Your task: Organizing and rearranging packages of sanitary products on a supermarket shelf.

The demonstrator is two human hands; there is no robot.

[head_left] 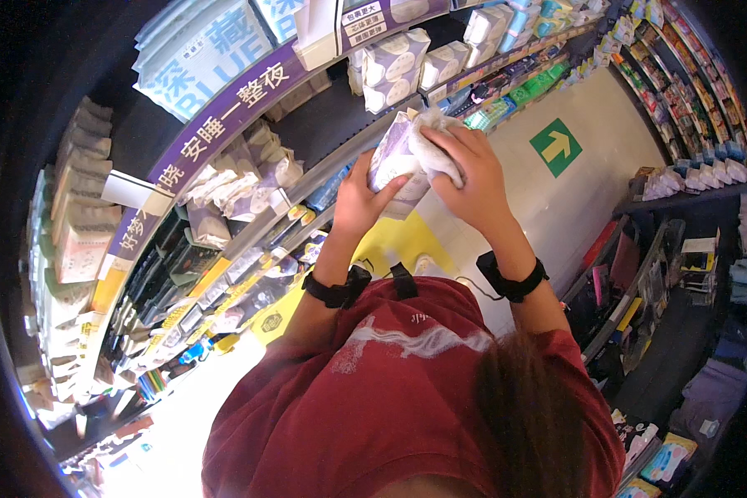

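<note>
In front of my chest, my left hand (364,196) grips a purple-and-white soft pack (401,163) by its left side, thumb across the front. A crumpled white cloth (437,149) is bunched under my right hand (470,168), which presses it against the pack's upper right side. Both hands are raised above the floor, beside the shelf edge. Similar purple-and-white packs (395,70) stand on the shelf just beyond. The pack's rear side is hidden from me.
Stocked store shelving (305,146) curves along the left, with a purple label strip (236,93) and large blue-lettered packs (205,56). A green arrow sign (555,148) lies on the pale floor (535,205). On the right, another shelf unit (635,292) holds mixed goods.
</note>
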